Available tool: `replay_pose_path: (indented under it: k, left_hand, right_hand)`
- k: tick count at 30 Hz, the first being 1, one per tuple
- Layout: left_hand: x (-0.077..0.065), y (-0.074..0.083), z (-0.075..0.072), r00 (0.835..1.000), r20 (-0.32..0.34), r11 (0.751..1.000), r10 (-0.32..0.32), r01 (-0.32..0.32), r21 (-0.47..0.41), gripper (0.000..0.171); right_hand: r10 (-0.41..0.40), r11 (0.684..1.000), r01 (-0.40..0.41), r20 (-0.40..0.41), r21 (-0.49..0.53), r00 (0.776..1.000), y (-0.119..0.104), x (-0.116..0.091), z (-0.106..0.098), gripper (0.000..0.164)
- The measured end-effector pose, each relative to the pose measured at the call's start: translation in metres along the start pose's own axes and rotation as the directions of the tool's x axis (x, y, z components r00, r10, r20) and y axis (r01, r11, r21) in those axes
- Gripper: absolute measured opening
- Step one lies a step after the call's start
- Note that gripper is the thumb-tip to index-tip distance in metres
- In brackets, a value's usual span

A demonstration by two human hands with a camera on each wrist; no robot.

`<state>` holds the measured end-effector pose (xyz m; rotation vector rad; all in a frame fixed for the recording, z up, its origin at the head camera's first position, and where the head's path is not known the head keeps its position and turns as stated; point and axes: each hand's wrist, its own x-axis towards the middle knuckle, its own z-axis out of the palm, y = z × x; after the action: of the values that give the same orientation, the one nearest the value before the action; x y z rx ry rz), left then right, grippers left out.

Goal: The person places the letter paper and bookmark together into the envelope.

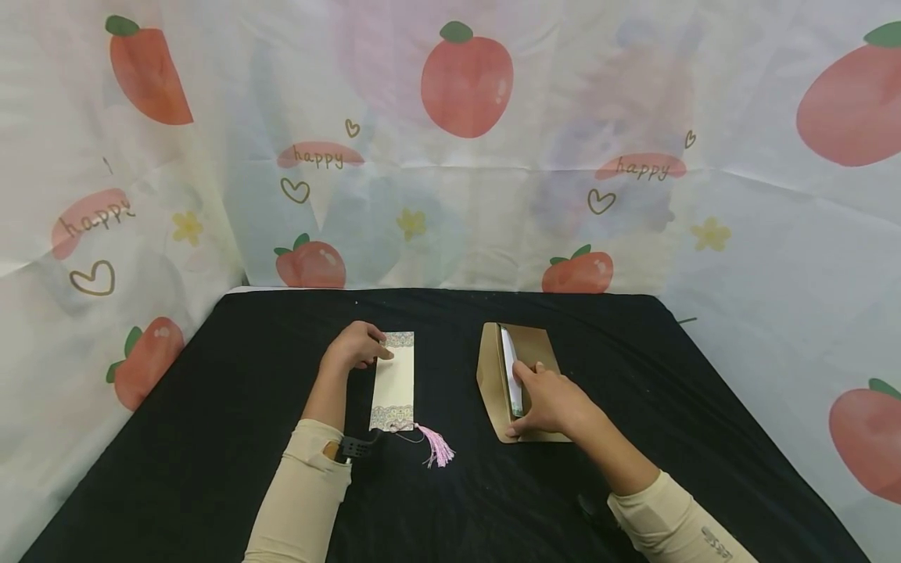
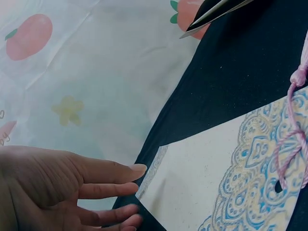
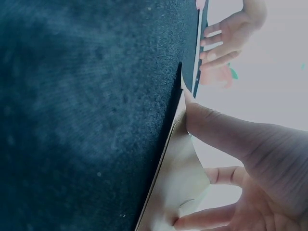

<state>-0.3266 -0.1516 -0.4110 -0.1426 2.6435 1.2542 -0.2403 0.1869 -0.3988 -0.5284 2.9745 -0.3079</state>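
A cream bookmark (image 1: 393, 379) with patterned bands at both ends lies on the black cloth, its pink tassel (image 1: 438, 447) spread at the near end. My left hand (image 1: 359, 345) is at the bookmark's far left corner, thumb and fingertips right at the edge. In the left wrist view those fingers (image 2: 110, 171) stretch loosely toward its end. To the right lies a brown paper envelope (image 1: 531, 344) with its flap folded out to the left. A white card (image 1: 510, 367) shows in the mouth. My right hand (image 1: 552, 400) grips the envelope there, thumb at the near edge, fingers over the card.
Black cloth (image 1: 211, 438) covers the table. A white curtain (image 1: 486, 203) printed with peaches hangs behind it and along the sides. In the left wrist view, a pointed metal blade (image 2: 207, 21) shows near the cloth's edge at the top.
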Motion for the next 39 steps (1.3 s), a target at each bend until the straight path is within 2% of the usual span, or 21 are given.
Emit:
replay_pose_path:
  k: [10, 17, 23, 27, 32, 35, 39]
  left_hand:
    - [-0.001, 0.006, 0.005, 0.999, 0.043, 0.990, 0.023, -0.029, 0.141, 0.051]
    - [-0.004, 0.012, 0.012, 0.996, 0.081, 0.971, -0.027, 0.007, 0.238, 0.071]
    - [-0.008, 0.017, 0.018, 0.997, 0.059, 0.948, -0.048, 0.027, 0.317, 0.078]
    - [-0.008, 0.020, 0.021, 0.997, 0.050, 0.941, -0.058, 0.038, 0.336, 0.079]
    - [-0.007, 0.024, 0.022, 0.994, 0.083, 0.937, -0.070, 0.037, 0.347, 0.075]
    - [-0.007, 0.024, 0.022, 0.994, 0.098, 0.935, -0.055, 0.017, 0.353, 0.072]
    - [-0.008, 0.023, 0.019, 0.992, 0.126, 0.948, -0.021, -0.020, 0.318, 0.072]
  right_hand:
    - [0.001, 1.000, -0.001, 0.002, 0.001, 1.000, -0.001, 0.001, -0.001, 0.079]
    - [0.001, 1.000, -0.001, 0.006, 0.003, 1.000, -0.003, 0.000, 0.001, 0.080]
    - [0.010, 1.000, -0.010, 0.005, -0.006, 1.000, -0.003, 0.001, 0.001, 0.080]
    - [0.008, 1.000, -0.008, 0.001, -0.007, 1.000, -0.002, 0.001, 0.002, 0.080]
    - [0.015, 1.000, -0.015, 0.004, -0.010, 1.000, -0.002, 0.001, 0.002, 0.081]
    - [0.022, 1.000, -0.022, 0.010, -0.011, 1.000, -0.002, 0.001, 0.002, 0.082]
    - [0.019, 1.000, -0.019, 0.011, -0.010, 1.000, -0.001, 0.001, 0.002, 0.082]
